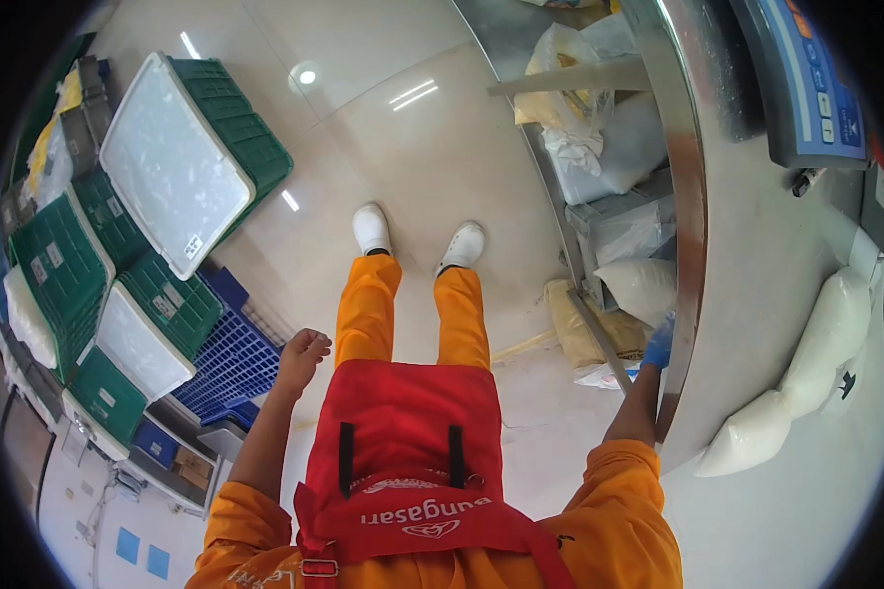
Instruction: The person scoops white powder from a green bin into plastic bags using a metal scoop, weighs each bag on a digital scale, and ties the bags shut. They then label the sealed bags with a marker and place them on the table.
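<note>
Bare and apparently without anything in it, my left hand (306, 357) hangs beside the red apron (405, 412), its fingers loosely curled. My right hand (659, 344) wears a blue glove and reaches under the edge of the steel table (751, 309). A filled white plastic bag (637, 286) rests on the lower shelf just beyond that hand. The table rim partly covers my fingers, so I cannot tell whether they grip the bag. Below the shelf, a brown sack (578, 327) lies near the glove.
Stacked green crates (232, 125) with a white lid (177, 162) stand at left, near a blue perforated crate (228, 361). The tabletop bears a device with a blue keypad (818, 88) and white filled bags (825, 339). Clear plastic bags (560, 66) crowd the lower shelf.
</note>
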A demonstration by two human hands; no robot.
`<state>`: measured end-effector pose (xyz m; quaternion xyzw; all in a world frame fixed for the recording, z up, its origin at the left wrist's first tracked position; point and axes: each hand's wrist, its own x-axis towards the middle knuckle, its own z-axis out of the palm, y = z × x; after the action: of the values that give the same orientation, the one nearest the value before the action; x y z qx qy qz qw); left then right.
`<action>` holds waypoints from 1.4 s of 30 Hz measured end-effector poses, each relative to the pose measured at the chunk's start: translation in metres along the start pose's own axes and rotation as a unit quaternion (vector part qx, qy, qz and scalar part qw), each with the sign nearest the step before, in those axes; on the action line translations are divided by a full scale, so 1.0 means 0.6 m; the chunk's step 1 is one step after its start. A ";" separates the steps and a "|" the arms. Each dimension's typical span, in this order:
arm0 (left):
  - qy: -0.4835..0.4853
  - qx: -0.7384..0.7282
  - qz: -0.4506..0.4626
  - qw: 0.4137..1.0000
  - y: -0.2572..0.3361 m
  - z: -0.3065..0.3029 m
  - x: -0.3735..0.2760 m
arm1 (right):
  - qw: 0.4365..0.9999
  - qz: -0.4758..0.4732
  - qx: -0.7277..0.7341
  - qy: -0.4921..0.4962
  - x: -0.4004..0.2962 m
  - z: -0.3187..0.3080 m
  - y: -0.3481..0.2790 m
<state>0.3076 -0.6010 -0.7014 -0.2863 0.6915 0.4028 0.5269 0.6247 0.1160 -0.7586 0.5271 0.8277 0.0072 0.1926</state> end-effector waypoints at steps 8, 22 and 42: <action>-0.024 0.047 0.001 0.999 -0.001 0.059 0.012 | 0.997 0.046 -0.054 -0.031 0.024 0.059 0.044; 0.030 0.041 0.024 0.998 -0.007 0.025 -0.002 | 0.997 0.019 0.025 0.071 0.057 0.156 0.040; -0.002 0.037 0.199 0.979 0.257 0.142 -0.199 | 0.597 -0.472 0.502 -0.411 -0.315 -0.611 -0.374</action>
<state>0.2569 -0.4521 -0.5579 -0.1227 0.7483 0.4739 0.4477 0.3800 -0.0791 -0.4083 0.0236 0.6671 -0.7190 0.1935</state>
